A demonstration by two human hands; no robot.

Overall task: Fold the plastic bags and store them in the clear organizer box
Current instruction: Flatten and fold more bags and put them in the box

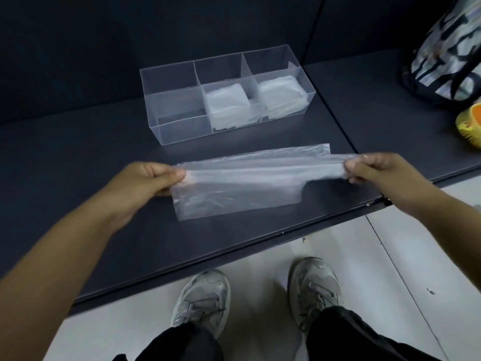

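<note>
While we stand at the dark shelf (78,204), our left hand (153,178) and right hand (374,170) each pinch one end of a plastic bag (242,183), stretched taut near the shelf's edge. Farther back: clear organizer box (177,131); folded bags (226,105) in its middle and right compartments.

There are two hands, a left hand (156,178) and a right hand (374,169). One plastic bag (247,186) is between them. One clear box (179,126) at twelve o'clock has three parts and two piles of folded bags (227,105). Two shoes (201,298) are at six o'clock. One big patterned bag (447,56) is at two o'clock.
</note>
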